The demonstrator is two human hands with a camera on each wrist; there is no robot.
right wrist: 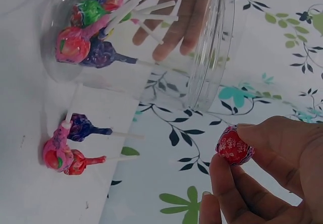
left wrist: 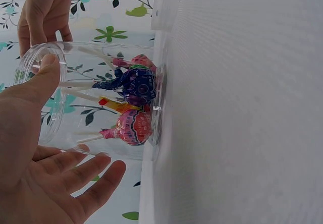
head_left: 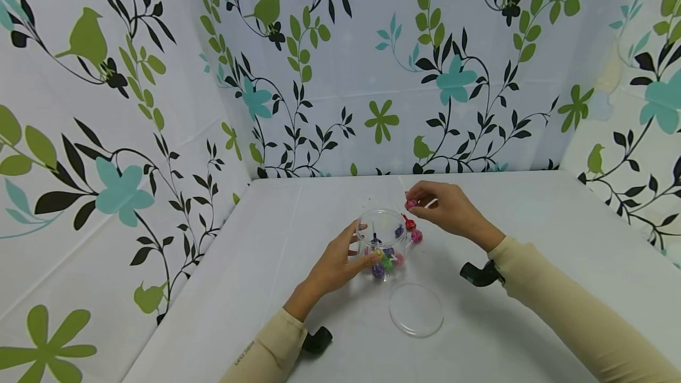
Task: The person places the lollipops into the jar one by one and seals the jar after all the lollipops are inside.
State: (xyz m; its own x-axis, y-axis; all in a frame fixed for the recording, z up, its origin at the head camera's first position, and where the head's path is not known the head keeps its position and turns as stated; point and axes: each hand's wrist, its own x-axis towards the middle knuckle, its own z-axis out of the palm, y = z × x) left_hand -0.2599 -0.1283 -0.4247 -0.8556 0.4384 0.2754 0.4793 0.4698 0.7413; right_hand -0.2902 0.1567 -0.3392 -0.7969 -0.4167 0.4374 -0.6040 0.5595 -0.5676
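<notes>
A clear jar (head_left: 384,244) stands upright on the table, its top uncovered. My left hand (head_left: 335,265) holds it from the left side, with the thumb over the rim in the left wrist view. Inside lie several wrapped lollipops (left wrist: 133,127), most with white sticks pointing up toward the mouth. Just right of the rim, my right hand (head_left: 447,208) pinches a red and pink lollipop (right wrist: 234,146) by its round head between thumb and fingertips; its stick is hidden. Beside the jar's right side are a pink lollipop (right wrist: 56,153), a red one (right wrist: 75,163) and a dark blue one (right wrist: 81,128).
A clear round lid (head_left: 416,334) lies flat on the white table (head_left: 298,205), in front of the jar. Patterned cloth (head_left: 340,75) with leaves and birds hangs behind the table and along both sides. Dark wrist cameras sit on both sleeves.
</notes>
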